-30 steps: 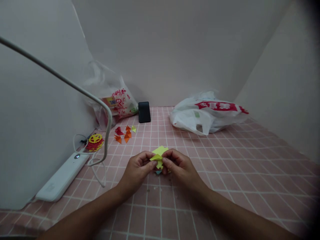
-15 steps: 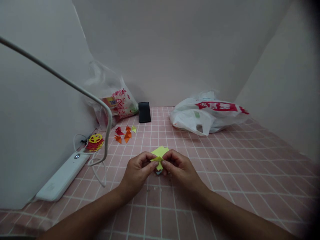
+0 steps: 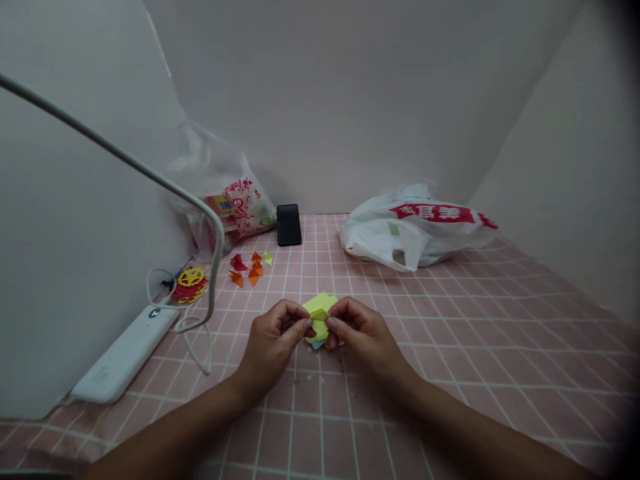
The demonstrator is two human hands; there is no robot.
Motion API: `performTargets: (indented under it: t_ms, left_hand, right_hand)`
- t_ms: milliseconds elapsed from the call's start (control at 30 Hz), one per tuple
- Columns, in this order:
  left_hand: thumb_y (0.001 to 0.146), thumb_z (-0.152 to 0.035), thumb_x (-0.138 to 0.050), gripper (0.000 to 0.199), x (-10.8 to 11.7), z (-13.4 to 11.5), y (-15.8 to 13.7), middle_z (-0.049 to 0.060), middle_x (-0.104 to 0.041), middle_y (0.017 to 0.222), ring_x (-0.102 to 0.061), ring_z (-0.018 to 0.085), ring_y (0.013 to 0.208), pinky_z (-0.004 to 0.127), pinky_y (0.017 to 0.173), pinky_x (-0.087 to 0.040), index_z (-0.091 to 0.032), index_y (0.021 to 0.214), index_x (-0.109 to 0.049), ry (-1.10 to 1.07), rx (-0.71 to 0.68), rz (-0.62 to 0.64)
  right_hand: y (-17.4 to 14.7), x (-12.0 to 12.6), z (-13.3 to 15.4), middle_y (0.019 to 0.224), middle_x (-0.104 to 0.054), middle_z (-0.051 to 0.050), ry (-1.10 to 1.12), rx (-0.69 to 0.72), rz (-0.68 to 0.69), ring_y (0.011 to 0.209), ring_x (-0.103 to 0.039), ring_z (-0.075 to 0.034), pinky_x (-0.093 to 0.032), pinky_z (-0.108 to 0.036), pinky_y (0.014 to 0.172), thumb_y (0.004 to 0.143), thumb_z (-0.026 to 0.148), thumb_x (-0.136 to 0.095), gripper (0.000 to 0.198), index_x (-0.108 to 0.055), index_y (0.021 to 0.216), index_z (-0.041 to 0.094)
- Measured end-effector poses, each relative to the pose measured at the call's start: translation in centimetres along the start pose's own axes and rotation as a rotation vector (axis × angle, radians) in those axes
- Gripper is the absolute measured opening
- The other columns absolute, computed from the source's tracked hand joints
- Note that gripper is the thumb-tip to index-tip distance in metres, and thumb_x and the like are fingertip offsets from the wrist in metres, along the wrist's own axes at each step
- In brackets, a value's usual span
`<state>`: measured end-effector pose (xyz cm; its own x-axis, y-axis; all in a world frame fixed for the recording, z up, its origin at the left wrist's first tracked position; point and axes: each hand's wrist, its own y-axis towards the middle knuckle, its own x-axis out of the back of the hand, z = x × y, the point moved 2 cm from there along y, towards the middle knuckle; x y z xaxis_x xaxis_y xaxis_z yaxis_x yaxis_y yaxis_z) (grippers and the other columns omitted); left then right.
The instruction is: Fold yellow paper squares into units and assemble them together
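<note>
A small folded yellow paper (image 3: 319,314) is pinched between my two hands, one at each end. My left hand (image 3: 277,340) is closed on its left end with thumb and forefinger. On the other side, my right hand (image 3: 365,337) grips the right end in the same way. Below and behind it lies a stack of yellow paper sheets (image 3: 321,301), with a bit of blue paper (image 3: 317,345) showing at the near edge. Fingers cover much of the stack. Beyond my left hand sit several small folded papers: orange (image 3: 255,269), red (image 3: 239,263) and yellow (image 3: 268,258).
A black phone (image 3: 289,225) lies by the back wall. Plastic bags stand at back left (image 3: 245,207) and back right (image 3: 415,230). Yellow and red cut-outs (image 3: 190,285) and a white power strip (image 3: 127,350) line the left wall. A cable (image 3: 125,159) hangs across the upper left.
My hands have drawn slightly apart and lifted a little. The folded yellow paper between them is turned, showing a broader face. More of the stack and blue edge shows beneath.
</note>
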<state>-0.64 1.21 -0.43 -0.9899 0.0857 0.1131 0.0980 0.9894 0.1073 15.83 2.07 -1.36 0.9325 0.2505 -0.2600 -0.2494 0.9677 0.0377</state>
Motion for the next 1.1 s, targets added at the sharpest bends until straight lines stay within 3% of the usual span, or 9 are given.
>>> performTargets:
  t_ms: [233,667,900,1100]
  left_hand:
    - [0.082,-0.027,-0.067,0.018,0.09,0.15,0.08,0.002,-0.070,0.079,-0.069,0.017,0.071,0.027,0.067,-0.055,-0.017,0.097,-0.063,0.011,-0.016,0.039]
    - [0.089,-0.028,-0.058,0.015,0.21,-0.67,-0.10,0.003,-0.069,0.072,-0.066,0.016,0.068,0.027,0.065,-0.051,-0.016,0.081,-0.065,0.289,-0.148,0.028]
    - [0.079,-0.029,-0.068,0.015,-0.58,-0.23,-0.02,0.001,-0.068,0.073,-0.065,0.015,0.066,0.026,0.063,-0.054,-0.017,0.087,-0.066,-0.072,0.045,0.042]
    - [0.078,-0.026,-0.070,0.012,-0.69,-0.54,0.04,0.000,-0.066,0.066,-0.061,0.012,0.062,0.022,0.059,-0.049,-0.015,0.075,-0.068,-0.037,0.088,0.075]
  right_hand:
    - [0.04,0.10,0.17,0.058,-0.062,0.003,-0.034,0.021,0.010,0.051,-0.055,-0.010,-0.042,-0.023,0.052,0.078,0.031,-0.069,0.017,-0.058,0.075,0.018]
    - [0.07,-0.02,-0.09,0.056,-0.060,0.004,-0.027,-0.017,0.014,0.049,-0.053,-0.010,-0.038,-0.024,0.050,0.078,0.033,-0.068,0.019,-0.056,0.074,0.019]
    - [-0.19,-0.23,0.26,0.057,-0.058,0.004,-0.074,-0.005,0.008,0.050,-0.051,-0.011,-0.038,-0.025,0.051,0.079,0.033,-0.065,0.018,-0.055,0.073,0.020]
    - [-0.41,-0.20,0.55,0.072,-0.060,-0.001,-0.332,0.123,0.026,0.066,-0.054,-0.016,-0.041,-0.029,0.060,0.082,0.028,-0.063,0.013,-0.057,0.074,0.020]
